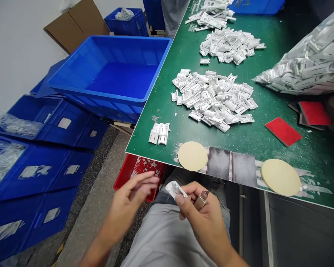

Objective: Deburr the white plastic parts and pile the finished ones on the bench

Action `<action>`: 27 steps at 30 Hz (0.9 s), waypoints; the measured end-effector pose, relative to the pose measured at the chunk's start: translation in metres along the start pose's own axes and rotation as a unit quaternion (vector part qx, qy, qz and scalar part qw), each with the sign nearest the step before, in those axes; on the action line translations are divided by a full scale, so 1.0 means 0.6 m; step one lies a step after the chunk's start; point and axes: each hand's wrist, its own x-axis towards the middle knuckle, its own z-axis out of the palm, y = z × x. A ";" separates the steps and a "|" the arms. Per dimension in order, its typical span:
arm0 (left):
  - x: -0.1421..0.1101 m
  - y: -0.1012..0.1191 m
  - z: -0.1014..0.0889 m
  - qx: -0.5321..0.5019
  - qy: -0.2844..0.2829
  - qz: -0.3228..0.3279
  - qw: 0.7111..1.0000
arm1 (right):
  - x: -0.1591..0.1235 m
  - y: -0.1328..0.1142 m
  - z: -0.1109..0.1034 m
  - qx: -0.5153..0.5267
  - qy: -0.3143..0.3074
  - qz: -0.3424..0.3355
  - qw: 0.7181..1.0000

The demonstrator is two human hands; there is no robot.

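Note:
My right hand (204, 215) pinches a small white plastic part (176, 189) between thumb and fingers, just below the green workbench's front edge (167, 155). A brownish band (202, 200) sits on one of its fingers. My left hand (130, 204) is raised beside that part, with its fingers apart and holding nothing. Its fingertips are close to the part but do not visibly touch it. On the bench, a large heap of similar white parts (214, 98) lies straight ahead, and a small group of them (158, 133) rests near the edge.
More white heaps lie farther along the bench, next to a bulging clear bag of parts (303, 63). Red pads and round tan discs lie on the bench. A blue crate stands left of it, with more crates on the floor and a red bin below.

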 end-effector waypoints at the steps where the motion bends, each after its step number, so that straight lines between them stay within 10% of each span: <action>1: -0.012 0.027 0.025 -0.066 -0.056 0.019 0.996 | -0.002 -0.002 -0.001 0.004 0.004 -0.011 1.000; 7: -0.006 0.113 0.111 -0.250 -0.056 0.069 0.964 | -0.022 -0.031 -0.037 -0.185 0.018 -0.120 0.975; 18: -0.002 0.156 0.107 -0.327 -0.182 0.016 0.927 | -0.029 -0.116 -0.101 -0.621 0.039 -0.437 0.649; 27: -0.005 0.170 0.106 -0.326 -0.203 0.000 0.923 | -0.017 -0.129 -0.095 -0.692 0.065 -0.468 0.546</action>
